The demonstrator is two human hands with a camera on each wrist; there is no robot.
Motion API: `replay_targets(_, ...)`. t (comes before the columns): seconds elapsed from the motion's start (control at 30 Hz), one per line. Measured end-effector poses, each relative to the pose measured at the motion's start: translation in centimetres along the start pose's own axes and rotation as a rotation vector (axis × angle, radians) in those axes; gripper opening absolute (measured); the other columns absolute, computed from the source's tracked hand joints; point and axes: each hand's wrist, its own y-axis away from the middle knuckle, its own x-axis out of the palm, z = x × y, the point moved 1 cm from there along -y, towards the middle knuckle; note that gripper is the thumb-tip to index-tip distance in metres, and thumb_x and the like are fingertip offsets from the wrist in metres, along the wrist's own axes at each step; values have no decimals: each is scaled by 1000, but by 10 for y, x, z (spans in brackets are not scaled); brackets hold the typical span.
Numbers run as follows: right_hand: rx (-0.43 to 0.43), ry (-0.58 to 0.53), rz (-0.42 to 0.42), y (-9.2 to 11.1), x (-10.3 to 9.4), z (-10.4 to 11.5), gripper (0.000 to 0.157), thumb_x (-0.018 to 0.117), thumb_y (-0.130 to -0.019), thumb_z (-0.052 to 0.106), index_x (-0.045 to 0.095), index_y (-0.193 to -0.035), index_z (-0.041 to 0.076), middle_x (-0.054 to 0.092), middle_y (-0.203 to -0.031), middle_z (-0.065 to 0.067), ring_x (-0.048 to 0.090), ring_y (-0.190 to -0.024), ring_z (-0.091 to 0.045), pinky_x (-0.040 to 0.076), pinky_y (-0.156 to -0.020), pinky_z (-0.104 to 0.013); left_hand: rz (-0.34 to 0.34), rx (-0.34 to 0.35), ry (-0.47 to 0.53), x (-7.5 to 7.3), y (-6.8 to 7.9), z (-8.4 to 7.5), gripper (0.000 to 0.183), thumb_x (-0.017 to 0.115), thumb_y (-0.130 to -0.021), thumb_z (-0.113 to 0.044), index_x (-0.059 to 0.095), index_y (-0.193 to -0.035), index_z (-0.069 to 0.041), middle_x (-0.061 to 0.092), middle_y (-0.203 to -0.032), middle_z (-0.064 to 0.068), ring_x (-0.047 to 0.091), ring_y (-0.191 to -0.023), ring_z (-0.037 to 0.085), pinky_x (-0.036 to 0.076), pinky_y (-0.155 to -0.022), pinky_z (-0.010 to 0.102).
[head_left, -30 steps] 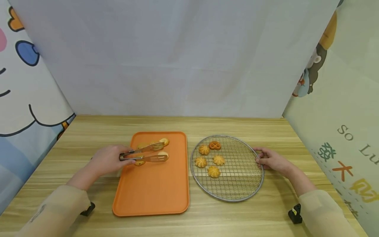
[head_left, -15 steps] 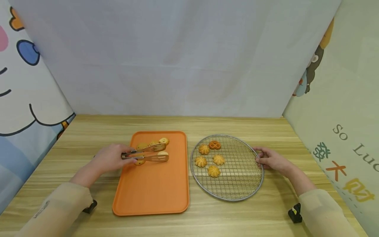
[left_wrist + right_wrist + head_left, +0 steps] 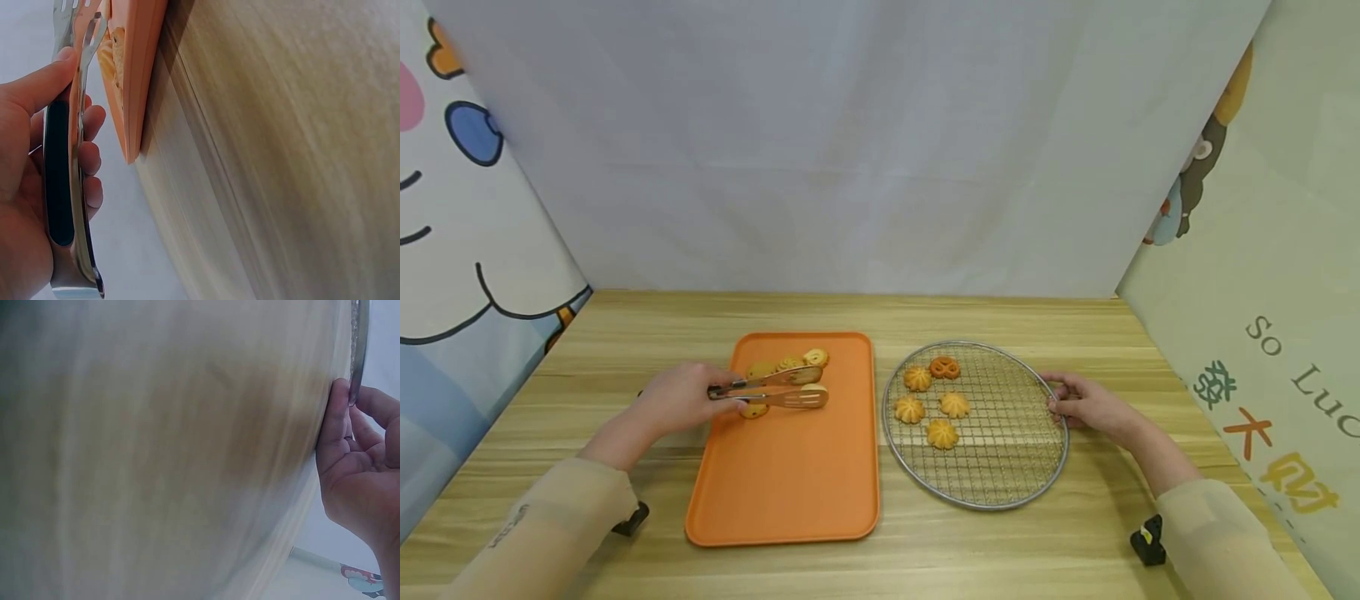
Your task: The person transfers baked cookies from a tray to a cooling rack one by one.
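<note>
- Main change over the last second: the blades of the tongs [image 3: 790,400] sit closer together above the back half of the orange tray [image 3: 797,483]. A gap remains between them.
- Left hand [image 3: 673,404]: over the tray's left edge, fingers clamped around the tongs; the left wrist view shows thumb and fingers on either side of the dark grip.
- Pale cookie [image 3: 814,387]: at the tray's back half, partly covered by the nearer blade. Cannot tell whether metal touches it.
- Other cookies [image 3: 816,357] lie behind the tongs on the tray, near its back edge; a speckled cookie [image 3: 754,411] lies toward its left edge.
- Wire rack [image 3: 1011,417]: just beside the tray, to its right, same spot as a second ago. It carries four ridged cookies [image 3: 955,405] and a pretzel-shaped one [image 3: 944,367], all unmoved, on the side toward the tray.
- Right hand [image 3: 1092,408]: on the rack's far side from the tray, fingers pinching the rim, as before.
- Meaning, my reading: tongs are being narrowed around the pale cookie while the rack is steadied; no sign of a lift.
</note>
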Motion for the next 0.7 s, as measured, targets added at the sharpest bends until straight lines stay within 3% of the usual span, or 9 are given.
replay_targets(0.27,2,1,-4,1,1,1,60,49,-97,5,18,-147,-6,48,-100,-10,58,-83,-12,52,-76,-28,10,-19,14,-1,1,0,49,69,-85,-39,66,-119,-4,69,-103,12,57,-64,8,41,-52,27)
replay_targets(0.5,1,4,-2,1,1,1,60,50,-97,6,18,-147,-6,48,-99,-10,58,-83,-12,52,-75,-28,31,-70,82,-2,1,0,51,66,-87,-41,64,-123,-5,67,-108,15,50,-55,9,36,-49,28)
replay_targets(0.7,1,0,0,1,0,2,60,50,-97,5,17,-147,-7,48,-99,-10,58,-83,-11,52,-76,-28,5,-39,95,-7,-2,-3,52,65,-87,-44,65,-122,-5,68,-107,14,54,-63,7,39,-54,28)
